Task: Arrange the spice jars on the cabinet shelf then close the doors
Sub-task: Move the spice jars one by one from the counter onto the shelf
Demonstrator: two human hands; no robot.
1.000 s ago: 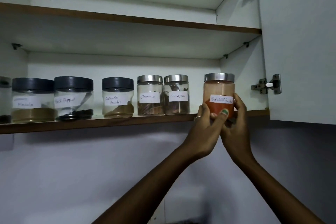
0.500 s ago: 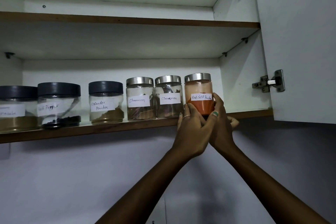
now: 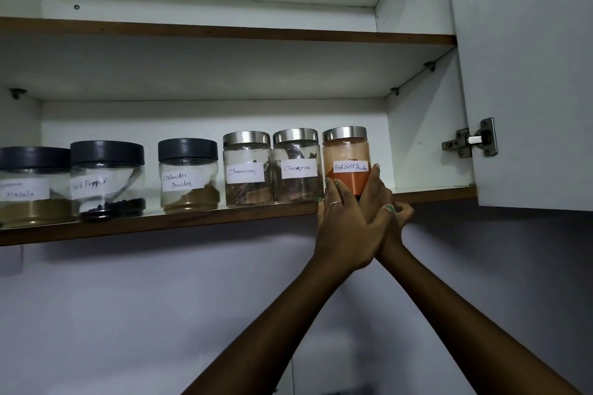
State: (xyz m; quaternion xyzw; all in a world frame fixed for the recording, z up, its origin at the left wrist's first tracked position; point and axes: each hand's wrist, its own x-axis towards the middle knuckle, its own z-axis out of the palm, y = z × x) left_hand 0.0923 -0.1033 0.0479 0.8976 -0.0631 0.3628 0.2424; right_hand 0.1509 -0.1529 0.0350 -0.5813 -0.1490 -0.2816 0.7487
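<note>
The red chilli powder jar [image 3: 346,154], steel-lidded with orange-red powder, stands on the lower cabinet shelf [image 3: 160,224], right beside two steel-lidded cinnamon jars [image 3: 247,170] [image 3: 296,167]. Both hands hold its lower part. My left hand [image 3: 343,224] has its fingertips on the jar's lower left front. My right hand [image 3: 383,199] cups the lower right side, one digit reaching up beside the label. Further left stand dark-lidded jars: coriander powder [image 3: 187,176], black pepper [image 3: 107,179] and a masala jar [image 3: 32,186] at the frame edge.
The right cabinet door [image 3: 526,74] stands open, its hinge [image 3: 471,141] on the side wall. Bare shelf lies between the chilli jar and the right wall. An upper shelf [image 3: 224,31] runs above the jars. Below the cabinet is a plain wall.
Both hands carried the chilli jar leftward and set it against the right cinnamon jar. The hands have slid lower on it.
</note>
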